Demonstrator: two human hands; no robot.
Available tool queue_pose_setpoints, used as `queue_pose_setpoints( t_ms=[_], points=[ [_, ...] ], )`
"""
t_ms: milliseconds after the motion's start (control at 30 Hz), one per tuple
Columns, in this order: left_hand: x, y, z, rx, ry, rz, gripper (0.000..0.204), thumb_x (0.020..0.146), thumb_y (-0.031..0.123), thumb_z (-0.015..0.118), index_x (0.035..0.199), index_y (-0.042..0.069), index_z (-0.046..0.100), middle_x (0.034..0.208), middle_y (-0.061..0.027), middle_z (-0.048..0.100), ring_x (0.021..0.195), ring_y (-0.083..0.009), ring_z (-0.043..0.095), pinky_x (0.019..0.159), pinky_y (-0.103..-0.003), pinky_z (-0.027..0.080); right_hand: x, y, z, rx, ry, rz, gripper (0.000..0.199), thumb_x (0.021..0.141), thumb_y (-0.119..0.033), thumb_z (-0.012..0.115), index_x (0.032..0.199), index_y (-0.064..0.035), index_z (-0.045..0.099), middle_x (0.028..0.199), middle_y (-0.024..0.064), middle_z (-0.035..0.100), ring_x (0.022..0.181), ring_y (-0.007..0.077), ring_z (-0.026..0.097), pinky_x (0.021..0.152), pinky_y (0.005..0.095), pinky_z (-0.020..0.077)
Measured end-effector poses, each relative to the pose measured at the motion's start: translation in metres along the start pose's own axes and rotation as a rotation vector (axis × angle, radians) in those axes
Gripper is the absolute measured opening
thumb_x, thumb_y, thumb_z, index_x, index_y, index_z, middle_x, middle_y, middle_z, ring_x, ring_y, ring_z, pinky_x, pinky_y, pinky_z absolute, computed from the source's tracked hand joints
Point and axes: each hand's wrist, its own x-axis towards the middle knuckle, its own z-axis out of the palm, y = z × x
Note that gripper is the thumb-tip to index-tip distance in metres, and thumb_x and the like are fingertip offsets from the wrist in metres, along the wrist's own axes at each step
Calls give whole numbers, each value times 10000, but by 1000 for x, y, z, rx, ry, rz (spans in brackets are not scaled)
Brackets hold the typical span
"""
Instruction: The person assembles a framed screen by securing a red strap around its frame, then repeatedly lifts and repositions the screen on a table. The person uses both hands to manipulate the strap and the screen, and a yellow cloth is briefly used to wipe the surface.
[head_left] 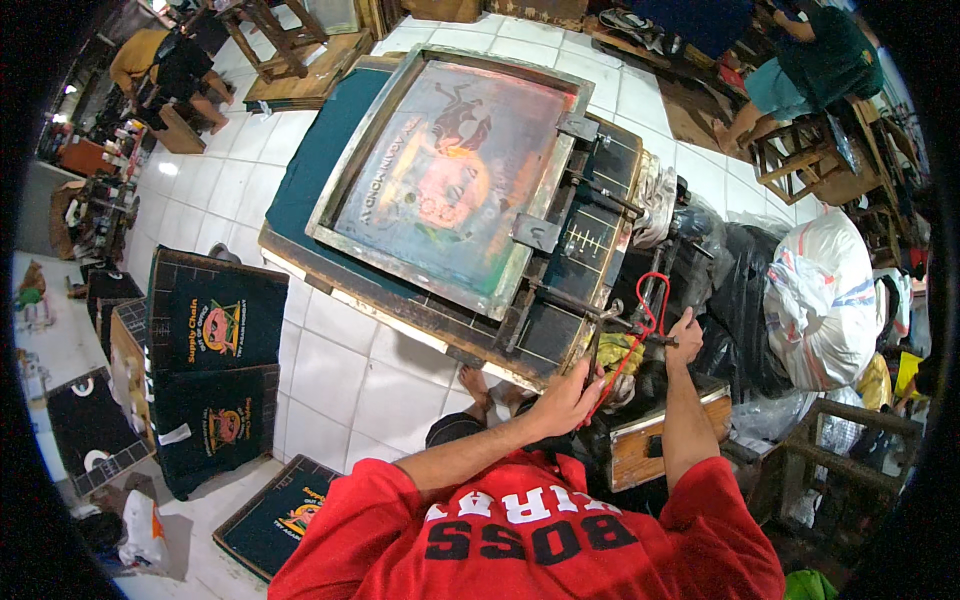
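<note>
In the head view, we find a screen frame (452, 178) resting over a dark-green covered bench board at 11 o'clock from the left hand (566, 404) and 10 o'clock from the right hand (687, 338). Its long axis runs roughly from 1 to 7 o'clock, and the left hand is the nearer to it.

We note that a red cord (640, 338) occupies the space between the hands. Its lower run meets the left fingers, which appear narrow and closed on it; from there it rises toward 1 o'clock into a loop. The right hand lies just beside that loop, on its 5 o'clock side.

We record a metal bar (585, 304) running from 10 to 4 o'clock, with the right hand at its 4 o'clock end. The right fingers are curled there; we cannot tell whether they close on the bar.

We observe a yellow bundle (622, 356) between the hands, a wooden box (655, 440) at 6 o'clock from the right hand, and a white sack (825, 300) at 3 o'clock from it.
</note>
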Motion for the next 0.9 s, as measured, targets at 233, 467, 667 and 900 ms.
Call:
queue_pose_setpoints(
  t_ms=[233, 467, 667, 900],
  points=[
    [-13, -7, -1, 0, -54, -152, 195, 1051, 206, 471, 1146, 35, 458, 637, -68, 562, 503, -177, 599, 490, -349, 468, 3, 2, -12, -90, -73, -93, 581, 992, -559, 451, 971, -47, 725, 882, 228, 707, 868, 434, 674, 752, 534, 513],
    [-24, -14, 22, -21, -160, -308, 181, 1056, 182, 464, 1164, 38, 445, 675, -44, 570, 527, -143, 589, 508, -316, 470, 4, 0, -12, -154, -131, -77, 569, 992, -572, 440, 983, -78, 722, 895, 224, 710, 867, 439, 674, 746, 547, 511],
    [-37, -16, 42, 40, -161, -328, 173, 1047, 188, 482, 1146, 46, 483, 684, -57, 580, 551, -158, 617, 548, -323, 482, 4, 7, -11, -85, -159, -153, 560, 994, -575, 438, 969, -80, 699, 840, 213, 701, 822, 445, 666, 725, 543, 504],
    [-30, -8, 56, 41, -183, -428, 135, 1021, 141, 480, 1123, 54, 497, 673, -76, 560, 553, -193, 625, 548, -360, 480, 4, 11, -13, 41, -160, -209, 531, 1006, -540, 454, 923, -62, 669, 808, 225, 687, 767, 459, 654, 665, 544, 497]
  ],
)
